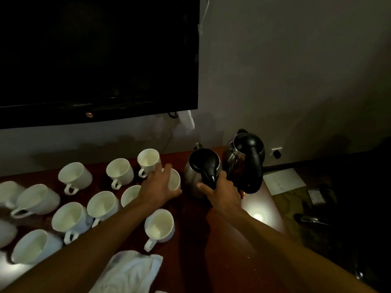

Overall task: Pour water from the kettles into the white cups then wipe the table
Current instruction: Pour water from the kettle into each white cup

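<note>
Several white cups stand on the dark red table (190, 240), among them one near the front (159, 226) and one at the back (148, 160). My left hand (157, 187) wraps around a white cup (175, 180) beside the kettles. My right hand (222, 192) grips the black handle of the nearer steel kettle (203, 166), which stands on the table. A second, taller kettle (246, 159) with a black handle stands just behind and to the right. A white cloth (131, 271) lies crumpled at the front edge.
A large dark screen (95, 60) hangs on the wall above the cups. The table's right edge runs close to the kettles. Beyond it, papers (284, 180) lie on the dim floor. Cups crowd the left half of the table.
</note>
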`<control>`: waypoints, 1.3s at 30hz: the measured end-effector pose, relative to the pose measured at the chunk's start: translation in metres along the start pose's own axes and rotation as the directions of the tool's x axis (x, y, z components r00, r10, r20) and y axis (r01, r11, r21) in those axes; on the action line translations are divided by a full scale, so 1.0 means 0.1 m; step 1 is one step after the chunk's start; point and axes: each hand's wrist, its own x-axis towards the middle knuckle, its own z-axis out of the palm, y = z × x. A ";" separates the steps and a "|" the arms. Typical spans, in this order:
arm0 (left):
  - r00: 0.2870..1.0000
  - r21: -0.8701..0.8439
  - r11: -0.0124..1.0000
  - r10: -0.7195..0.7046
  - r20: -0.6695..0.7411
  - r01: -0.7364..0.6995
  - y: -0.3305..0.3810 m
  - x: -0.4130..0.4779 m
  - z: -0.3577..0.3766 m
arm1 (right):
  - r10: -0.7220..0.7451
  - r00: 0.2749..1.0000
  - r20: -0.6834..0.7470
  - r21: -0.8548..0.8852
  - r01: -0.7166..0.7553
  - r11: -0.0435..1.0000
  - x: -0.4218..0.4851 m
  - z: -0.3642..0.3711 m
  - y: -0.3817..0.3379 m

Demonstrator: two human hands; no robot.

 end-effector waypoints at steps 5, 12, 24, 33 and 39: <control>1.000 -0.019 1.000 0.003 -0.017 -0.003 0.18 -0.26 -0.07 | -0.042 0.999 0.016 -0.024 0.042 0.999 -0.25 -0.06 0.21; 0.999 -0.039 0.999 0.025 -0.048 -0.027 0.49 -0.64 -0.01 | -0.058 0.997 0.056 -0.048 0.060 0.997 -0.65 -0.28 0.53; 0.999 -0.032 0.999 0.016 0.048 -0.014 0.81 -1.44 0.35 | 0.013 0.997 0.081 0.022 -0.015 1.000 -1.35 -0.42 1.02; 0.989 -0.007 1.000 -0.010 0.147 0.011 0.79 -1.95 1.01 | -0.091 0.994 0.063 0.009 0.091 0.996 -1.83 -0.52 1.63; 0.985 -0.020 0.999 -0.033 0.171 0.037 0.82 -2.00 1.21 | -0.174 0.974 0.142 0.208 0.143 0.968 -1.96 -0.65 1.74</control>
